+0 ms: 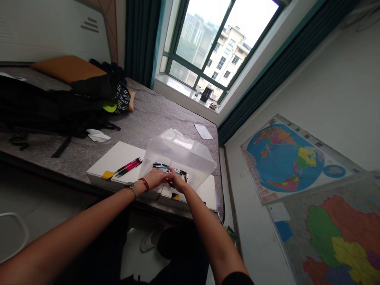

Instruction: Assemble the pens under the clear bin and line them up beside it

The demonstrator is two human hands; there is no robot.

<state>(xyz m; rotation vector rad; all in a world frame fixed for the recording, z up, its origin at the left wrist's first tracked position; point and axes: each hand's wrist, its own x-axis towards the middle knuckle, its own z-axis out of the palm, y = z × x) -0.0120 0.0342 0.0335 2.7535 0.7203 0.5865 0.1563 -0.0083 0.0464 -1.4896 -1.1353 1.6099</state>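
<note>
My left hand (156,178) and my right hand (177,181) meet at the open front of a translucent plastic bin (184,150) lying on its side. Several dark, white and teal pens (179,172) lie inside, just beyond my fingers. The left fingers are curled together toward the right hand, and what they hold is hidden. Bent and closed, the right fingers have a small dark thing beside their tips that I cannot identify. To the left, several red and black pens (129,166) rest on a white box (114,156), apart from my hands.
A second white box (208,194) sits under the bin at right. The boxes stand along the edge of a grey-patterned surface (148,114). Crumpled tissue (98,135), a black bag (44,109) and a white paper (203,131) lie farther off. A wall with maps (285,158) borders the right.
</note>
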